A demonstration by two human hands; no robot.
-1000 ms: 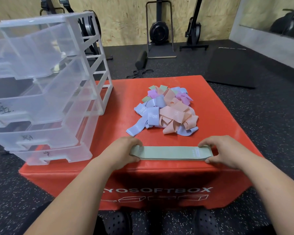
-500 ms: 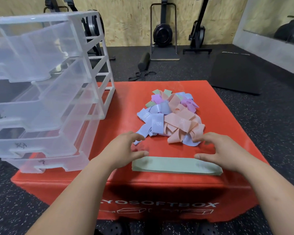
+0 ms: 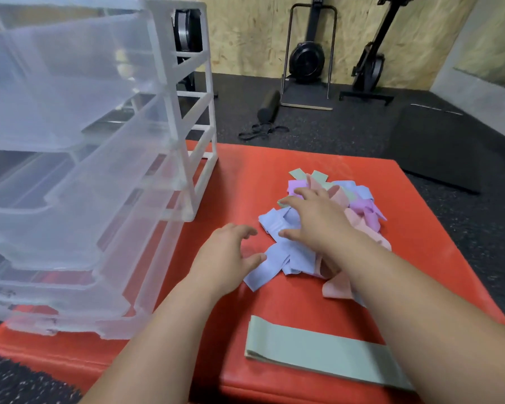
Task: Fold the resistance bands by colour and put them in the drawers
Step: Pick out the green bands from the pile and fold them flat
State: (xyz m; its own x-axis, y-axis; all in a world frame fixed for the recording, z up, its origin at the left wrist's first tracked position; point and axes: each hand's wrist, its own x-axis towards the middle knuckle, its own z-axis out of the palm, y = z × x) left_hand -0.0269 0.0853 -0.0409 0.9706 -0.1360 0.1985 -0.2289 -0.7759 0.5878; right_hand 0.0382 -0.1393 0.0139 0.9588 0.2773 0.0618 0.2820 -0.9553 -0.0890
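Two hands reach toward the middle of the frame, and neither holds anything. The right hand (image 3: 315, 220) is spread wide, palm down, over the pile of bands (image 3: 365, 211), fingers pointing to the upper left; whether it presses the loops or only hovers I cannot tell. The left hand (image 3: 228, 258) sits lower and further left, fingers loosely splayed, its thumb just beside the end of a blue band (image 3: 274, 269) that trails out of the pile toward the lower left. The green band (image 3: 318, 351) lies flat at lower centre on the red box (image 3: 245, 176), well apart from both palms; its long axis runs left to right, dipping rightward under the right forearm. More green shows at the pile's far edge, beyond the right fingertips; so the right hand is probably the one to pick next. The drawers (image 3: 70, 185) fill the left of the frame, nearer the left hand.
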